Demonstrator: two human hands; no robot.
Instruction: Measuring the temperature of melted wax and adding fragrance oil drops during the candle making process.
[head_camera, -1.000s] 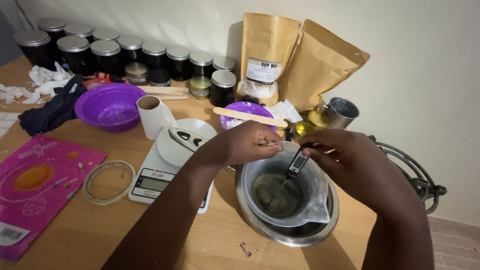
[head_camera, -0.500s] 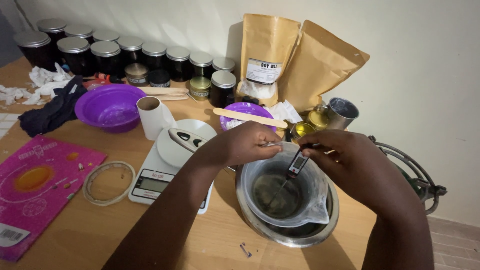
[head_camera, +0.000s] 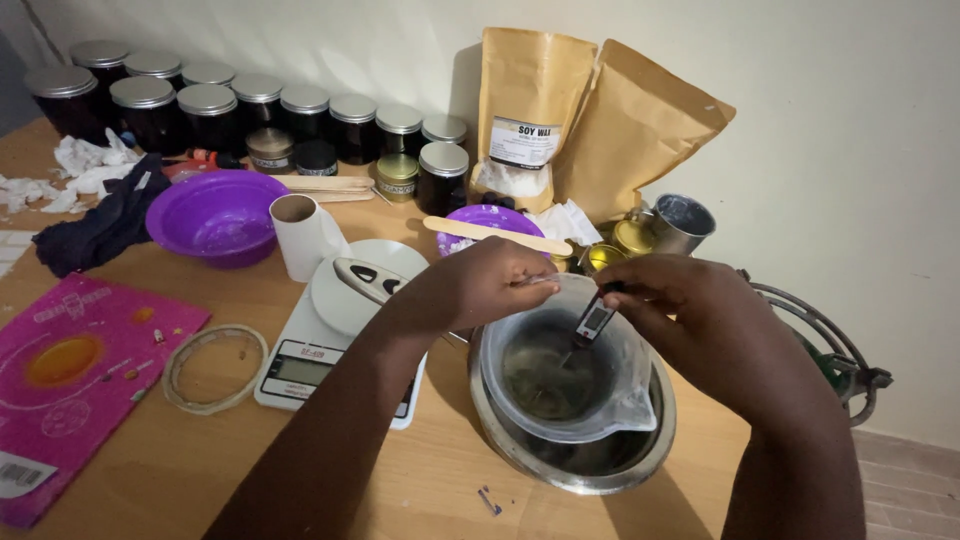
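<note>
both hands (head_camera: 600, 295) over jug (head_camera: 560, 400)

Left hand (head_camera: 495, 280): curled, knuckles up, centre frame
Right hand (head_camera: 690, 305): fingers pinched, right of centre

Two arms come up from the bottom edge of the frame, both bare all the way down, no sleeve or cuff showing on either. The left hand (head_camera: 487, 283) has no glove, no ring, no watch or band at the wrist. The right hand (head_camera: 690, 305) is bare as well, wrist uncovered. Fingers (head_camera: 532, 268) plain, nails too small to make out. Low light leaves both forearms in shadow toward the lower frame.
</note>
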